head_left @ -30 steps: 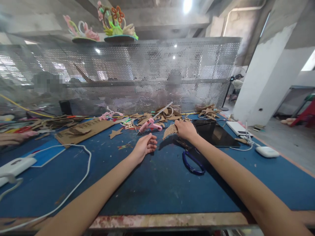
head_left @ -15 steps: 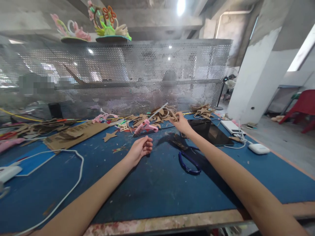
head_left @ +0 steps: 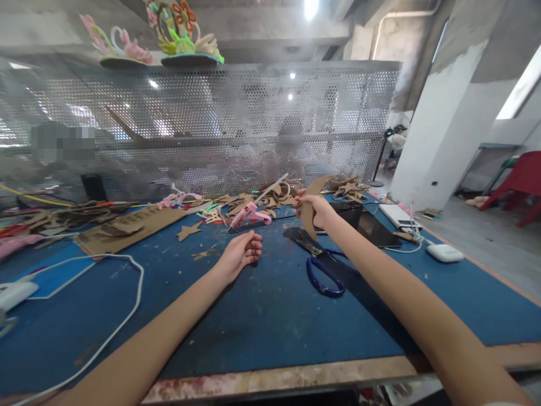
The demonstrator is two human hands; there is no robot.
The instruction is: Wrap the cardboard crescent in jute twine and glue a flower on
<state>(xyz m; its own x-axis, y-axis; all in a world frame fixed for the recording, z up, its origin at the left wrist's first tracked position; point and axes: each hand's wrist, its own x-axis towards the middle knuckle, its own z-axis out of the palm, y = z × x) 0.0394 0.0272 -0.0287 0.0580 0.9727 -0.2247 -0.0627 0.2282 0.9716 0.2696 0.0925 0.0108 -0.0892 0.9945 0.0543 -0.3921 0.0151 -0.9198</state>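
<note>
My right hand point(head_left: 315, 207) is closed on a curved brown cardboard cutout point(head_left: 311, 198), holding it upright a little above the blue table point(head_left: 270, 304). Resting on the table near the middle, my left hand point(head_left: 240, 251) lies with its fingers loosely curled and nothing seen in it. A pink glue gun point(head_left: 250, 215) lies just beyond the left hand. Blue-handled scissors point(head_left: 318, 262) lie below my right wrist.
Cardboard scraps point(head_left: 262, 201) and a cardboard sheet point(head_left: 127, 228) litter the back of the table, along a perforated metal screen point(head_left: 211, 124). A dark tablet point(head_left: 367, 225), a white cable point(head_left: 105, 316) and white devices point(head_left: 442, 252) also lie here.
My right hand reached to the scrap pile at the back and now lifts a cardboard cutout clear of it. My left hand stayed curled on the table.
</note>
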